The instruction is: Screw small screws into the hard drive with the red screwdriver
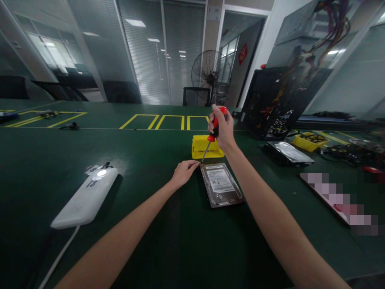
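A silver hard drive lies flat on the green table, its white label facing up. My right hand is wrapped round the handle of a red and black screwdriver, which tilts down to the drive's far left corner. At that same corner, the fingertips of my left hand are pinched together by the screwdriver's tip. Whatever is between those fingertips is too small to make out. Just behind the drive stands a small yellow bin.
A white power bank-like device with a cable lies at the left. To the right are another hard drive, a yellow tray, tangled cables and a blurred-out flat object. An open computer case stands behind them.
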`<state>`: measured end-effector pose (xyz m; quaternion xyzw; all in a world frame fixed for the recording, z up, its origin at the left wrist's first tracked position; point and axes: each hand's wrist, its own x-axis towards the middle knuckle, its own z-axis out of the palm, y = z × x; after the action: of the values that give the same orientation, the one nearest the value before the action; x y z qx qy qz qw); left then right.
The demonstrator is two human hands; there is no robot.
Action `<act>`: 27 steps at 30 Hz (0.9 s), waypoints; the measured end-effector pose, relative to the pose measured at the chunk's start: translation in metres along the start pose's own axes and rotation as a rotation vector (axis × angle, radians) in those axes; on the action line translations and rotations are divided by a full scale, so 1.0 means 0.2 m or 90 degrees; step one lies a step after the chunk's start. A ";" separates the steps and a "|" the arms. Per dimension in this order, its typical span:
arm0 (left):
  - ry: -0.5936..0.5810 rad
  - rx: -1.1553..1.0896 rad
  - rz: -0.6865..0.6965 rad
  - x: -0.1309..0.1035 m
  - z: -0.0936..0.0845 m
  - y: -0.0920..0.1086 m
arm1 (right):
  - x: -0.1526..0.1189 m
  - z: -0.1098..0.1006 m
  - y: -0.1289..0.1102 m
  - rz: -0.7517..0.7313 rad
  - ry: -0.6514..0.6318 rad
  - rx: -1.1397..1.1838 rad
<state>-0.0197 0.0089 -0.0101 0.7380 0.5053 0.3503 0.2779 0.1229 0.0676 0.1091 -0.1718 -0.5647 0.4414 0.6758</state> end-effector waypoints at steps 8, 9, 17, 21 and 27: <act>0.002 0.005 -0.005 -0.01 0.00 0.01 | -0.01 0.02 0.00 -0.003 -0.027 0.005; 0.003 0.001 -0.004 -0.01 0.00 0.01 | -0.01 0.02 0.00 -0.004 -0.028 -0.001; 0.001 -0.023 -0.016 -0.01 0.00 0.01 | -0.03 0.04 -0.01 -0.016 -0.029 -0.020; 0.001 -0.011 -0.017 -0.01 0.00 0.00 | -0.03 0.05 -0.02 -0.011 -0.041 -0.036; 0.005 -0.007 -0.007 -0.01 0.01 0.00 | -0.03 0.05 -0.02 -0.013 -0.043 -0.047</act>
<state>-0.0195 0.0069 -0.0113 0.7324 0.5082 0.3545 0.2821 0.1165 0.0571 0.1111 -0.1762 -0.6048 0.4187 0.6541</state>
